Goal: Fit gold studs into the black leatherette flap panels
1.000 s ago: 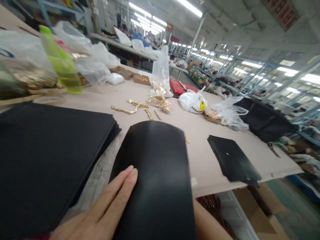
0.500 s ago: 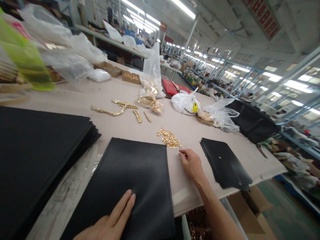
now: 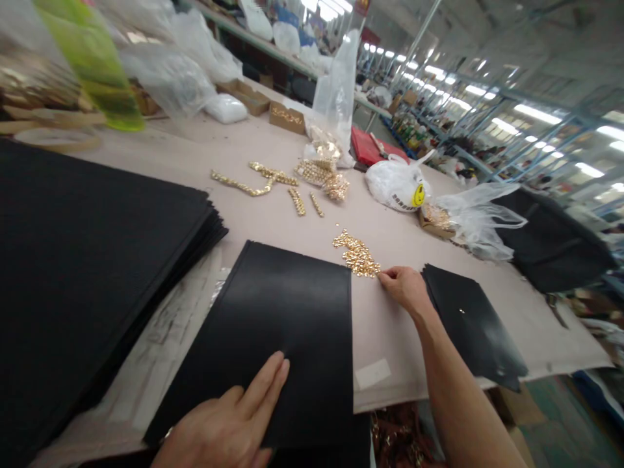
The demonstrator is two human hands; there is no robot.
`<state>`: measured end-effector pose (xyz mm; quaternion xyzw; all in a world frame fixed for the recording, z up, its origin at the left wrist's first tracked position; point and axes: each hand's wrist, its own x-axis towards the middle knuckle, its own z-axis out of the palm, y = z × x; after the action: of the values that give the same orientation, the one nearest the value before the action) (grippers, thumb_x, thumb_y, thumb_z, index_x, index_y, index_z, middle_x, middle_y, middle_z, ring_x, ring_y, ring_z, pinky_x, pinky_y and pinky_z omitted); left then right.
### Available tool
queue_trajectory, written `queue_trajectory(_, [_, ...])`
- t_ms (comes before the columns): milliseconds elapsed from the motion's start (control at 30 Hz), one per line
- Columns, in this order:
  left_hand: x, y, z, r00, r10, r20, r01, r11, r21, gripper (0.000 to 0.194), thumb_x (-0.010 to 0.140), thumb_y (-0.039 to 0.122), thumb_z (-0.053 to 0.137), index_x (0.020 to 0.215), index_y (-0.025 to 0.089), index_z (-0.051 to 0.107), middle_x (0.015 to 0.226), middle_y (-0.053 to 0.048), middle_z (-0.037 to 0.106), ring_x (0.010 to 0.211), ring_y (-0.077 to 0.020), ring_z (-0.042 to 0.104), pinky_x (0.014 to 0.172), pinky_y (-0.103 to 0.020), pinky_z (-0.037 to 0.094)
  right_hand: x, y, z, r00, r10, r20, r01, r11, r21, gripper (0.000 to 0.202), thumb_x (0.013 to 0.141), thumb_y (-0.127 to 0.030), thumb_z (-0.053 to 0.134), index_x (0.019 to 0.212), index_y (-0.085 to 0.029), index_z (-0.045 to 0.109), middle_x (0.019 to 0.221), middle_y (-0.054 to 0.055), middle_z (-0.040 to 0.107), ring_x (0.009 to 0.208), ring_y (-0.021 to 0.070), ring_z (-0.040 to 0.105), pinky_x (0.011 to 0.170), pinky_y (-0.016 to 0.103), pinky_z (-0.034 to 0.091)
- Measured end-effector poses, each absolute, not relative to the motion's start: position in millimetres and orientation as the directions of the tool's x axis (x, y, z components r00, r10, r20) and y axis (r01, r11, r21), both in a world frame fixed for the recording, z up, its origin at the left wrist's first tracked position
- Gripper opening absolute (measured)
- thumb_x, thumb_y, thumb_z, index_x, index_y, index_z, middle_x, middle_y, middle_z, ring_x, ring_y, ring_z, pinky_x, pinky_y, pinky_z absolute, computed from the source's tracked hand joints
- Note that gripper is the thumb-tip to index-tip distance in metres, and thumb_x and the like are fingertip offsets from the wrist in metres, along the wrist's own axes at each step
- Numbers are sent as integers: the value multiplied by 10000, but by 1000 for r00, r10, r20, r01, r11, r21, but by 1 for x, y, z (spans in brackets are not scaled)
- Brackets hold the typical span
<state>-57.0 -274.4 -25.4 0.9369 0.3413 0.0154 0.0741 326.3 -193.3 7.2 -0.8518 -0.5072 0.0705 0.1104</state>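
Observation:
My left hand (image 3: 229,416) lies on a black leather-like panel (image 3: 297,305), two fingers stretched out flat and the others partly hidden. Just beyond the panel's right corner is a loose pile of small gold metal pieces (image 3: 358,255). My right hand (image 3: 403,286) is at the near right edge of that pile, thumb and fingers pinched together against the outermost pieces. Whatever sits between those fingertips is too small to make out. To the right of this hand, a stack of smaller black panels (image 3: 470,325) carries a tiny gold piece (image 3: 461,311) on top.
A tall stack of black sheets (image 3: 107,260) fills the left side. Gold chains (image 3: 244,186) lie farther back, near clear bags of gold parts (image 3: 324,162). A white plastic bag (image 3: 394,185), a red folder-like item (image 3: 373,148) and a black bag (image 3: 550,237) stand along the far side.
My right hand has reached forward to the gold pile, and its fingertips now meet the pile's edge. My left hand stays on the panel. The camera view has tilted down and shifted.

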Motion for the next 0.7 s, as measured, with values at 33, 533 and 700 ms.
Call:
queue_trajectory(33, [-55,-274,-19,773,633,-43,632,-763,136,799,684,51,526,1465,189,428,1550,-92,394,815,-208,683,690,-335,583,329,-192,8,479,877,-23,846,-469,-253,284,805,-384,601,785,-168,783,701,98,739,683,235,655,603,307,372])
queue_trajectory(533, [-56,-278,-14,820,562,108,555,-827,91,513,886,110,430,1394,68,484,1390,-134,592,710,-182,651,537,-321,506,146,-262,24,-307,950,-65,745,197,-637,126,934,-234,557,846,-219,646,830,33,656,791,175,600,742,286,455])
queue_trajectory(700, [-57,-279,-19,806,567,171,555,-823,117,486,877,101,453,1358,79,519,1356,-128,617,678,-165,624,520,-311,477,143,-257,22,-319,942,-101,798,210,-566,114,924,-229,578,848,-223,663,813,30,665,796,185,607,746,299,455])
